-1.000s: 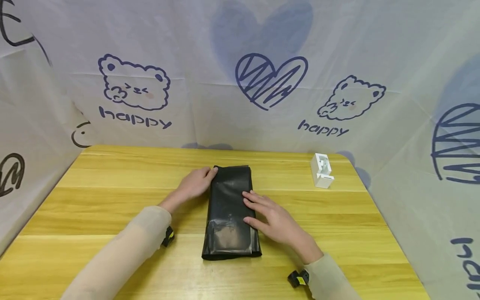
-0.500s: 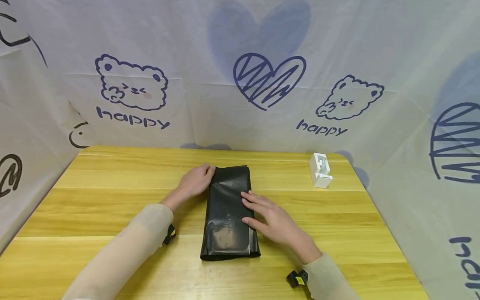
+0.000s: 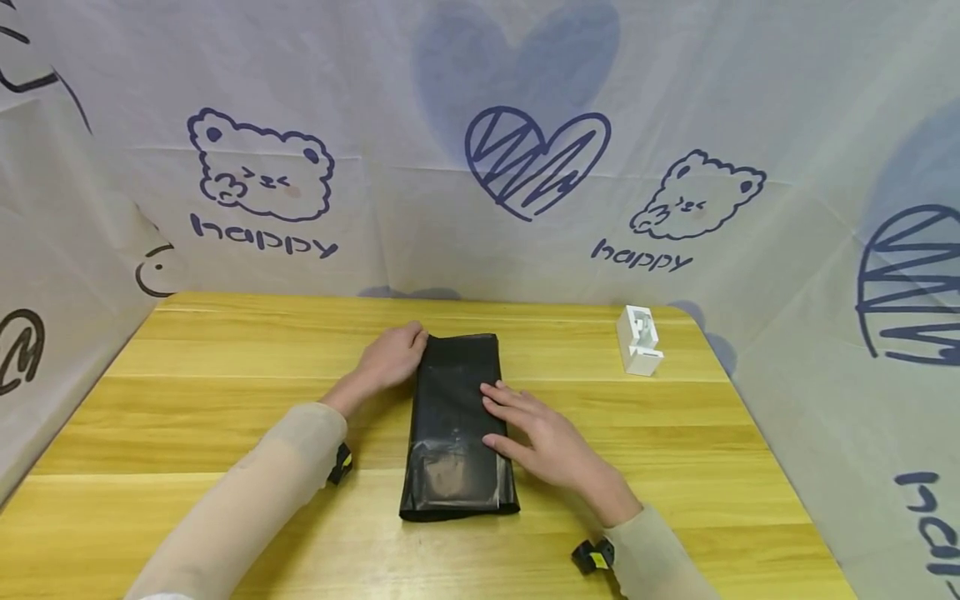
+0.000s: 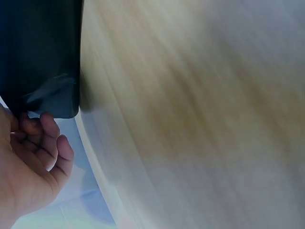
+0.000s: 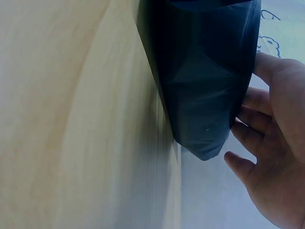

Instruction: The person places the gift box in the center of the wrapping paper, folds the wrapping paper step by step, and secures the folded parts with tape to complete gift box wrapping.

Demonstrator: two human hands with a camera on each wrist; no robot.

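Left hand (image 3: 392,358) edged farther out, pinching black bag (image 3: 453,417) by far corner, right hand (image 3: 551,442) spread, touching its side

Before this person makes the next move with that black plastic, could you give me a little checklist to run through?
1. Left hand has hold of the black plastic: ok, it pinches the far left corner.
2. Right hand in place: ok, its fingertips are on the plastic's right side.
3. Plastic within the edges of the table: ok, with bare wood all round.
4. White box out of the way: ok, it sits apart, toward the far right.
5. Anything inside the plastic: cannot tell, its inside is hidden.
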